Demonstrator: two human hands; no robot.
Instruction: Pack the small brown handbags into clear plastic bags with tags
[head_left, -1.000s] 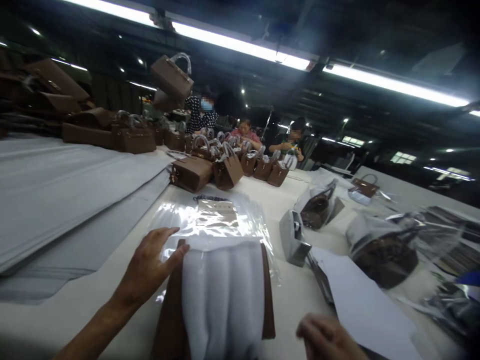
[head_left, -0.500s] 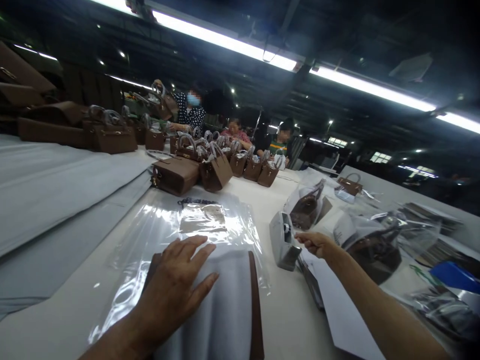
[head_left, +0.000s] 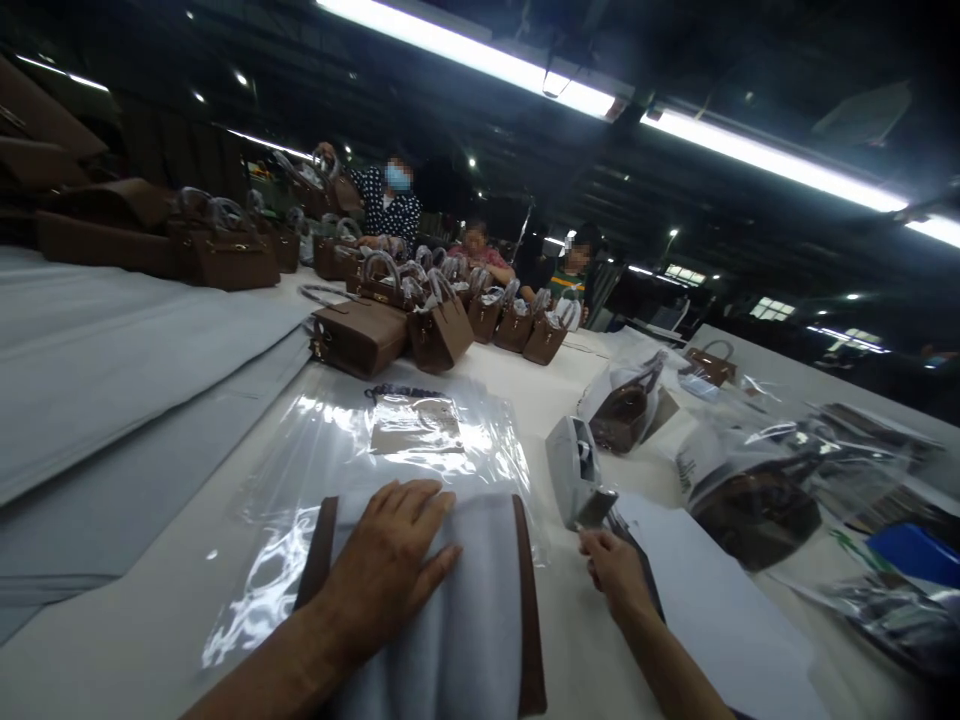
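My left hand (head_left: pixel 397 560) lies flat, fingers spread, on a whitish soft sheet (head_left: pixel 472 600). That sheet covers a brown leather-like piece (head_left: pixel 531 610), whose edges show on both sides; its kind is hidden. My right hand (head_left: pixel 619 575) is closed in a pinch just in front of a grey tape dispenser (head_left: pixel 566 475). The pinch appears to hold the end of a strip of tape (head_left: pixel 597 508), shiny and small, at the dispenser's front. Beyond my left hand, clear plastic bags (head_left: pixel 300 450) lie flat with a tan card-like patch (head_left: pixel 416 425) on them.
Brown handbags (head_left: pixel 442 330) with wrapped handles crowd the back of the table. Plastic-wrapped bags (head_left: pixel 757 510) and white paper (head_left: pixel 712 580) are on the right. Pale sheets (head_left: pixel 135 370) are stacked at left. A co-worker (head_left: pixel 390 210) lifts a handbag; two others sit behind.
My right hand has moved down and toward me, from beside the dispenser to its front, still pinched. My left hand stays on the whitish sheet. The view has shifted slightly.
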